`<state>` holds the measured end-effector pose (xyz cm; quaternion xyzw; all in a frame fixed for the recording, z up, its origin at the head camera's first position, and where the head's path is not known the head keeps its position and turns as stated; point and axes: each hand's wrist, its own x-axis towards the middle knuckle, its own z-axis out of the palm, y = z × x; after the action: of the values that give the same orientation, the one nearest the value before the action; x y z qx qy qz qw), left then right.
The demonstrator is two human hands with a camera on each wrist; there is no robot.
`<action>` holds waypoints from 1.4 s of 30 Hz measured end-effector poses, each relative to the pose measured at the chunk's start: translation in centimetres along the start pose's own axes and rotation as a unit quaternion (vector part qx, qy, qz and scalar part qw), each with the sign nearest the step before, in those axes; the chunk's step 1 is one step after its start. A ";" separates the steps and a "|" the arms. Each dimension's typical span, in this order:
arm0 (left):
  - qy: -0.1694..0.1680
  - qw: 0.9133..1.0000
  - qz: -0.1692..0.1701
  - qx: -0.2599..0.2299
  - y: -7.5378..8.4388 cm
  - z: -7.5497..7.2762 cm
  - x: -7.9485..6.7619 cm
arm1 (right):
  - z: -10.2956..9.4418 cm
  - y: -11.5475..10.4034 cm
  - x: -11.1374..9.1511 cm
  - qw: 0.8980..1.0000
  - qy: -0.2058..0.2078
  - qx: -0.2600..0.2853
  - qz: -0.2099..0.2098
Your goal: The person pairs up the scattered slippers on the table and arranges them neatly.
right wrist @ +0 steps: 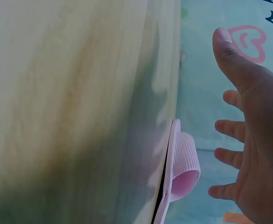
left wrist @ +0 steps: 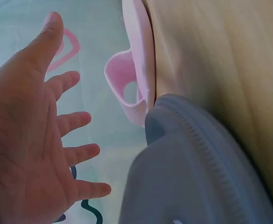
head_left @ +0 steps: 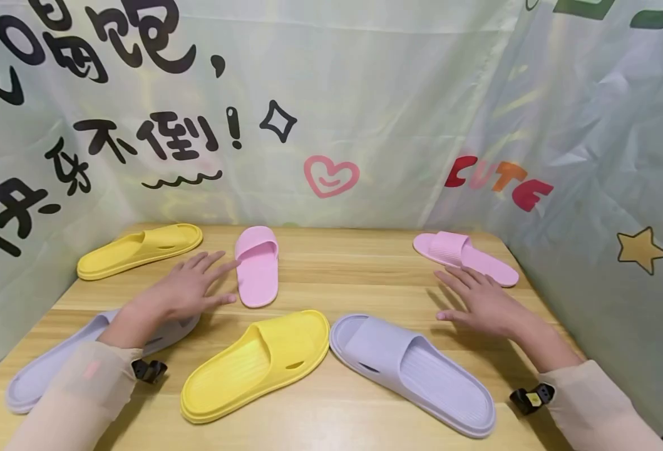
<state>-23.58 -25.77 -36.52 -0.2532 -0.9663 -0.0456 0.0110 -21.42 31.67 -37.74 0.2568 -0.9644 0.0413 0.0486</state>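
Above the table my left hand (head_left: 193, 288) is spread, its fingers straight and holding nothing. It hovers over a lavender slipper (head_left: 55, 357), partly hidden under the forearm, and beside a pink slipper (head_left: 258, 275). In the left wrist view the palm and pink slipper (left wrist: 143, 60) appear apart, with the lavender slipper (left wrist: 187, 172) closer to the camera. On the right, my right hand (head_left: 483, 304) is likewise spread and bare, just in front of the other pink slipper (head_left: 491, 266). The right wrist view shows a gap between that hand (right wrist: 262, 135) and the pink slipper (right wrist: 185, 158).
A yellow slipper (head_left: 139, 247) lies at the back left. Front and centre are a second yellow slipper (head_left: 230, 376) and a second lavender slipper (head_left: 449, 382), toes nearly touching. Printed cloth (head_left: 399, 113) walls the wooden table (head_left: 342, 263) at the back and sides.
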 end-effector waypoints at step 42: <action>-0.001 0.998 0.041 -0.051 0.3 -0.7 8.6 | 0.2 6.1 4.0 0.996 0.079 -0.025 -0.026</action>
<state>-30.97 -21.40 -35.45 -0.2928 -0.9515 -0.0945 -0.0011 -27.95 34.93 -37.76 0.2761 -0.9514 0.0360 0.1317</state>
